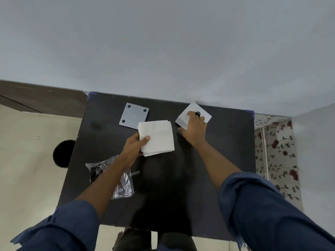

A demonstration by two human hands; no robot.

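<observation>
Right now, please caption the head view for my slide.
Left hand holds white napkin stack; right hand grips white square plate on black table.

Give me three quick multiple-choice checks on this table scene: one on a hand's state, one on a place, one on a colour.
1. The left hand: A) lies flat, empty; B) grips the white stack; C) is a closed fist, empty.
2. The grey plate lies: A) beyond the white stack, left of the white plate that the right hand holds; B) on top of the white stack; C) at the near edge.
3. The table top is: A) white; B) red; C) black.

B: its thumb lies on top of the stack.
A: it lies flat near the far edge.
C: the surface is dark all round.
</observation>
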